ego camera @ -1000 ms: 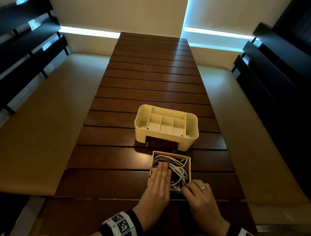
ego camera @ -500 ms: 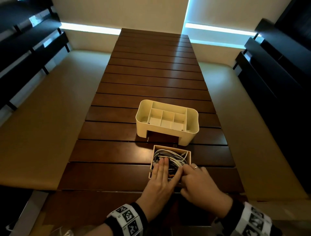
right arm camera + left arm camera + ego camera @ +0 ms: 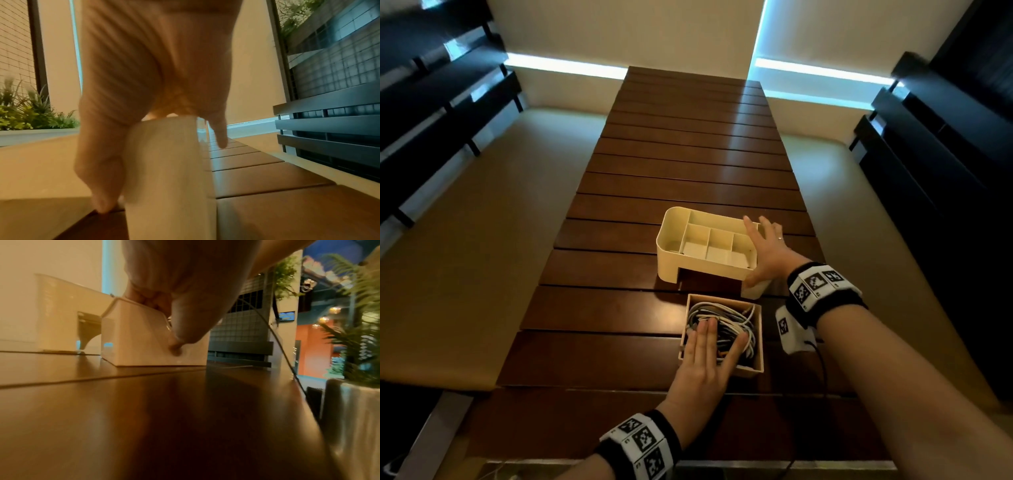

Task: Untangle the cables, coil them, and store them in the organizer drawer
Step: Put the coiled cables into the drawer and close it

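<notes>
A small cream drawer (image 3: 743,372) sits on the wooden slat table (image 3: 688,164), just in front of the cream organizer (image 3: 669,263). It is filled with bundled white and grey cables (image 3: 734,320). My left hand (image 3: 714,342) lies flat on the cables, fingers straight and thumb spread. My right hand (image 3: 760,253) is spread over the organizer's right end, with the thumb down its front corner. In the left wrist view my fingers (image 3: 150,301) reach over the rim of the drawer (image 3: 144,340). The right wrist view, blurred, shows my hand (image 3: 154,65) straddling the organizer's corner (image 3: 168,162).
The organizer's open compartments (image 3: 717,246) hold nothing. A white camera unit (image 3: 791,329) with a black cord hangs under my right wrist. Cream bench cushions (image 3: 482,257) flank the table, with dark slatted backs behind. A potted plant (image 3: 353,402) stands at the right in the left wrist view.
My right hand left the cables in the drawer and reached forward onto the organizer's right end. My left hand stayed flat on the cables.
</notes>
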A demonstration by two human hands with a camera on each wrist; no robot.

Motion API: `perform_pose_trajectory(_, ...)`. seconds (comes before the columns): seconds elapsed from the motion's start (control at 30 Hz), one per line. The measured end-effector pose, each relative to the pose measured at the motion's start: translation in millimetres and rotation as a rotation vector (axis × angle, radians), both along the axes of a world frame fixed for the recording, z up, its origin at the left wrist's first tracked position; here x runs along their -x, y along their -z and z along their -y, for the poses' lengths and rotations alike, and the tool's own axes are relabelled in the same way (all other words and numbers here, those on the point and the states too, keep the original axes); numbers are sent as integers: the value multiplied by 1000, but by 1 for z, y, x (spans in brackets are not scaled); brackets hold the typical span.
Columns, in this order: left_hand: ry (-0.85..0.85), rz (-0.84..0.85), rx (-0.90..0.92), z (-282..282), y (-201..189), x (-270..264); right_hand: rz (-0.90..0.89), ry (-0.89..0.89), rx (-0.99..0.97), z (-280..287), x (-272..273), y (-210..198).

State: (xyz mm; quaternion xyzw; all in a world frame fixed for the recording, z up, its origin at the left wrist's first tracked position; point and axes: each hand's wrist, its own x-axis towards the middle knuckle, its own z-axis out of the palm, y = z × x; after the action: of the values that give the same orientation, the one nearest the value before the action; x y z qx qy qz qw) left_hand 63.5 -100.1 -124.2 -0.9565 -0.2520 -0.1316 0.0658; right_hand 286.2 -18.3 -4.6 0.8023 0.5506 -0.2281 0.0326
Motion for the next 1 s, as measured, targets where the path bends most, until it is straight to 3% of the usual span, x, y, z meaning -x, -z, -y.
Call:
perform_pose_trajectory(0.17,-72,-2,-3,-35,-4,5,41,-38,3,9,-9,2)
perform_pose_trajectory(0.37,28,74,-2,-45,-1,5,16,-29,11,11,2,2)
perform_pose_trajectory(0.5,21,104,49,-46,-10,3,15,-117,37,9,13,2)
perform_pose_trajectory(1.0,-27,-2,108,-41,-3,-2,16,-132,28,14,18,0)
